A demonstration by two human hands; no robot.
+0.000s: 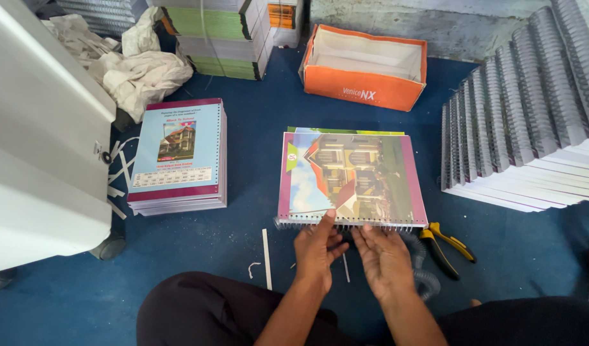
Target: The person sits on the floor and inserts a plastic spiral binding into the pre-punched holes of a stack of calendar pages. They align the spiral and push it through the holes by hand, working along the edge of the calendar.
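Note:
A spiral-bound booklet (352, 176) with a colourful house picture on its cover lies on the blue floor in front of me, its wire binding (352, 224) along the near edge. My left hand (315, 250) rests its fingertips on that binding edge near the middle. My right hand (384, 259) hovers just below the binding, fingers spread, holding nothing I can make out. A green sheet peeks out from under the booklet's far edge.
Yellow-and-black pliers (445, 247) and a coil of wire (423, 275) lie right of my hands. A stack of light-blue printed booklets (179, 157) sits left, a fanned pile of bound booklets (531, 122) right, an orange box (365, 67) behind, a white machine (41, 141) far left.

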